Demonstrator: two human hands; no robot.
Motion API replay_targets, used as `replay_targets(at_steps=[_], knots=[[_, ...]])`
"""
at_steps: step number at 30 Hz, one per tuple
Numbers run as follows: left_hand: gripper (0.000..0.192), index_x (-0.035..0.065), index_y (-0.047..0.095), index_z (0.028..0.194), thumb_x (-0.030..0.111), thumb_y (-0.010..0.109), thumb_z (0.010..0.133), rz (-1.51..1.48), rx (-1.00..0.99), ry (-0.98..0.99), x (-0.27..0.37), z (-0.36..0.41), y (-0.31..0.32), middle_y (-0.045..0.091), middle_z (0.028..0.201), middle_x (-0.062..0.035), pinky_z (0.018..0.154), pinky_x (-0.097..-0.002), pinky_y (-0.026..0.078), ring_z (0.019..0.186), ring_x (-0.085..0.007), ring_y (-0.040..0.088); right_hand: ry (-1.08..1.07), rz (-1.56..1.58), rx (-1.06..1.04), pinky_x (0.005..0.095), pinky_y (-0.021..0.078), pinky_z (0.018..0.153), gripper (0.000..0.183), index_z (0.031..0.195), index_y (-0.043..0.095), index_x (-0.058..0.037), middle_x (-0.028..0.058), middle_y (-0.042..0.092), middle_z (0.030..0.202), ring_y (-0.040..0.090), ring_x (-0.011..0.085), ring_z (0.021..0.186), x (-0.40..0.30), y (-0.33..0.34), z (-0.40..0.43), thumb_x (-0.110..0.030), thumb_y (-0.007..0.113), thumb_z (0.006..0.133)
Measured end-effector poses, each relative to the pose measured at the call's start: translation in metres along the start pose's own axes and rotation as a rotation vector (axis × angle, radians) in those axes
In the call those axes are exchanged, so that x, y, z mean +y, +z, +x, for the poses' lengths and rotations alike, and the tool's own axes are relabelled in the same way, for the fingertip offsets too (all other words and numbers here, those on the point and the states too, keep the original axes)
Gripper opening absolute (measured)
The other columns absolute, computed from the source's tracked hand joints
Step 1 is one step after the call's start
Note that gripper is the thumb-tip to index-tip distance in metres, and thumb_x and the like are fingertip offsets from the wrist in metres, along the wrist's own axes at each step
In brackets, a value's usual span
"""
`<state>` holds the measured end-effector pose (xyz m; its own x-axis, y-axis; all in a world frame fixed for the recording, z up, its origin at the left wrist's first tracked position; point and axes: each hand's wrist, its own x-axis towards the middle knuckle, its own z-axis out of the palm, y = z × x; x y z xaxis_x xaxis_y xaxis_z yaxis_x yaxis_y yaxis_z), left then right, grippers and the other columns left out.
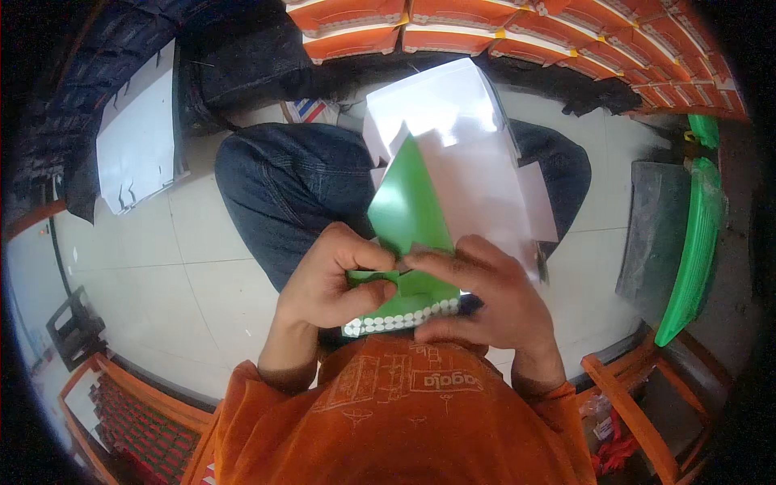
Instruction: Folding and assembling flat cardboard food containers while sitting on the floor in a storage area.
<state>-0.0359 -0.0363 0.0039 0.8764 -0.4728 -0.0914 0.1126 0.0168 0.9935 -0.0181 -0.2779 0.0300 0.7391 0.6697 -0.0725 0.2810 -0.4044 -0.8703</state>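
A partly folded cardboard box blank (479, 182), glossy white inside and green outside, lies across my lap. Its green panel (412, 200) rises to a point in front of my hands. My left hand (339, 285) pinches a small green flap between thumb and index finger. With fingers spread and slightly blurred, my right hand (491, 297) touches the folded part at its right side; the thumb is near the lower edge. A border of white dots (406, 319) runs along that edge, close to my orange shirt. The fingers hide part of the fold.
Stacked orange cartons (454, 30) line the far side. A stack of flat white card blanks (136, 139) stands at the left. Green stacked sheets (694, 254) lean at the right beside a grey panel (648, 224). Orange wooden frames (630, 418) flank me on the tiled floor (224, 303).
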Motion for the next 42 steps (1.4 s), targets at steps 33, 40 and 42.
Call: replay_targets(at_steps=[33,40,42], knots=[[0.011,-0.0036,0.068,0.089,0.004,0.072,0.084,-0.132,-0.327,-0.159,0.006,0.052,0.0,0.061,0.072,-0.0049,0.059,-0.0247,0.043,0.067,-0.005,0.052,-0.076,-0.391,-0.04,0.0523,0.0322,0.103,0.023,0.085,0.062,-0.0117,0.0062,0.058,0.092,0.055,0.0279,0.102,-0.028,-0.073,0.011,-0.01,0.075,0.066],[0.01,-0.0024,0.065,0.085,0.004,0.072,0.082,0.044,-0.266,0.069,0.013,0.05,0.008,0.061,0.072,-0.0084,0.059,-0.031,0.045,0.063,-0.0191,0.058,-0.109,-0.33,-0.205,0.0469,0.0389,0.096,0.022,0.093,0.062,-0.0108,0.0068,0.059,0.089,0.058,0.0278,0.09,-0.029,-0.067,0.016,-0.017,0.071,0.074],[0.011,-0.0018,0.065,0.086,0.004,0.072,0.08,0.136,-0.31,0.176,0.02,0.054,0.008,0.061,0.071,-0.0101,0.059,-0.0327,0.045,0.064,-0.0235,0.06,-0.115,-0.343,-0.238,0.0441,0.0417,0.092,0.023,0.094,0.063,-0.0109,0.008,0.06,0.089,0.058,0.0282,0.089,-0.029,-0.067,0.018,-0.021,0.072,0.076]])
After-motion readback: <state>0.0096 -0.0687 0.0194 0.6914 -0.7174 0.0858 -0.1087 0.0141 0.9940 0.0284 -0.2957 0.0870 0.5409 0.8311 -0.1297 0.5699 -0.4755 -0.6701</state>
